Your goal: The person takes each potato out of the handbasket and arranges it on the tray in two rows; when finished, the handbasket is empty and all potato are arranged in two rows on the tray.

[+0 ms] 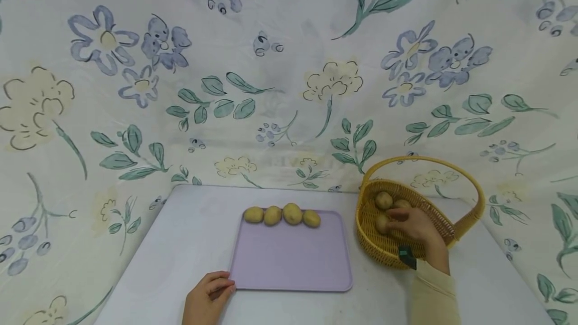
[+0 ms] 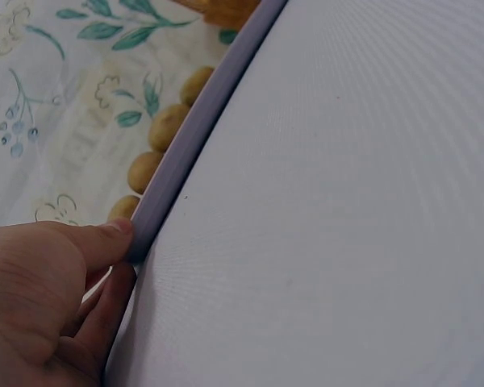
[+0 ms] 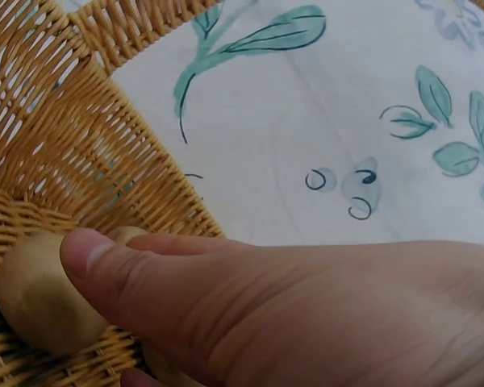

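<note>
My left hand (image 1: 208, 297) holds the near left corner of a lavender tray (image 1: 293, 260). In the left wrist view, its thumb (image 2: 113, 230) lies over the tray's rim (image 2: 173, 165), and other fingers are below. Several potatoes (image 1: 292, 213) stand in a row along the tray's far edge. Over at the right, my right hand (image 1: 417, 224) reaches into a wicker basket (image 1: 379, 250). Thumb and fingers pinch a potato (image 3: 44, 294) there, though the far side of this grip is hidden. More potatoes (image 1: 384, 200) lie in the basket around the hand.
A white table (image 1: 189, 234) carries the tray and basket. The basket's tall arched handle (image 1: 424, 158) rises above its bowl. Floral cloth (image 1: 280, 89) hangs behind the table and on both sides.
</note>
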The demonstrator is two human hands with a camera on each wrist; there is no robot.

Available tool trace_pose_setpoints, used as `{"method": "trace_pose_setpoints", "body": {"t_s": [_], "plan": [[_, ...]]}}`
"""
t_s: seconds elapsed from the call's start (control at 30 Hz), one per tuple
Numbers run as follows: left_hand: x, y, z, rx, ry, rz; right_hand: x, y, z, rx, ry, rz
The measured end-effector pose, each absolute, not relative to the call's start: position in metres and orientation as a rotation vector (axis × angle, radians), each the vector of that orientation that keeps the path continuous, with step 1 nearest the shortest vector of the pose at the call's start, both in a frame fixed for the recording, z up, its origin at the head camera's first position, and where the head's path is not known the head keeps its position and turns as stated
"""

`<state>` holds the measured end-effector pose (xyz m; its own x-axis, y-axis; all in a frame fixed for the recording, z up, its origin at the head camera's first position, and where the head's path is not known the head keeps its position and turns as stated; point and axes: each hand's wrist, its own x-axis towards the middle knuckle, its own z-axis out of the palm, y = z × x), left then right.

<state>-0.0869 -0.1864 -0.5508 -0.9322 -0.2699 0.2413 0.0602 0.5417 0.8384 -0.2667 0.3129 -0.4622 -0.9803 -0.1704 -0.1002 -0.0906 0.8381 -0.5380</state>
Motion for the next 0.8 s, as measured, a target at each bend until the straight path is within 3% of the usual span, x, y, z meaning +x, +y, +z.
{"method": "trace_pose_setpoints", "body": {"t_s": [0.8], "plan": [[-0.087, -0.187, -0.550, 0.143, -2.421, -1.307, -0.277, 0.312, -0.475, -0.237, 2.922, -0.706]]}}
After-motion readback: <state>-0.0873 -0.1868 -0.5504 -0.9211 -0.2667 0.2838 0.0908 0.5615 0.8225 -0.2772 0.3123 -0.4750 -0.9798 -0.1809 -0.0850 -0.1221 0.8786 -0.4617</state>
